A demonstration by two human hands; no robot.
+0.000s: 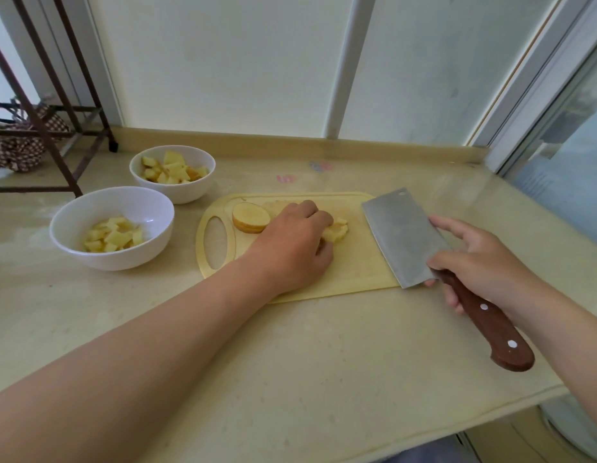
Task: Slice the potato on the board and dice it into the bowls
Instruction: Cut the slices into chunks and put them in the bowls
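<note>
Yellow plastic is what the cutting board (pixel 357 272) is made of, and it lies on the pale stone counter (pixel 290 362), closer to the back edge than to the front edge. My left hand (pixel 290 242) sits on the middle of the board with its fingers bent down around a small pile of potato bits (pixel 337 230). I think it holds them together so they do not roll away. My right hand (pixel 480 262) is wrapped round the brown wooden handle of the cleaver (pixel 404 235), with one finger stretched along the back of the blade to keep it steady. The wide blade is over the right end of the board, away from my left fingers, which feels safe. A short stack of round potato slices (pixel 250 218) waits at the left end of the board, just beside the handle hole, out of the way. The slices are pale yellow on top with thin tan skin round the side, and the cut face looks smooth and wet. The near bowl (pixel 73 252) and the far bowl (pixel 190 192) stand off the board's left end, toward the counter's left edge, close by for easy dropping. Both white bowls hold chunky yellow cubes already, so I guess the job is well along.
</note>
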